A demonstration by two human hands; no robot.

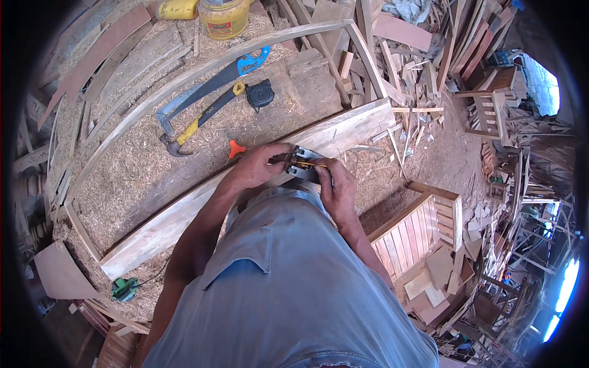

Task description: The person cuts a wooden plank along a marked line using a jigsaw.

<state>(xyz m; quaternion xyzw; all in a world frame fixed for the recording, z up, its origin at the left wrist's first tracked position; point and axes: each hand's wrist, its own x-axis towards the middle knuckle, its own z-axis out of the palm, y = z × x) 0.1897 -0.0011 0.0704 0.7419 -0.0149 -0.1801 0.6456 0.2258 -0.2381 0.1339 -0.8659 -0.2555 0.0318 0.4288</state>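
My left hand [251, 165] is closed on a small metal tool [302, 158] with a dark body, held just above the long board [361, 129]. My right hand [335, 190] has its fingers closed at the tool's right side, around a thin yellow piece [317, 164]; its exact kind is too small to tell. Beyond them, on the shavings-covered bench [135, 202], lie a blue-handled saw [211, 88], a yellow-and-black hammer [196, 125], a black tape measure [259, 94] and an orange plastic piece [235, 148]. A curved wooden frame [221, 51] arches around them.
A yellow tub [222, 21] stands at the back. A green power tool [124, 289] with a cord sits at lower left. A slatted wooden frame [406, 236] lies at right, near offcuts [435, 267]. Stacked scrap wood [402, 30] and chairs [488, 122] fill the upper right.
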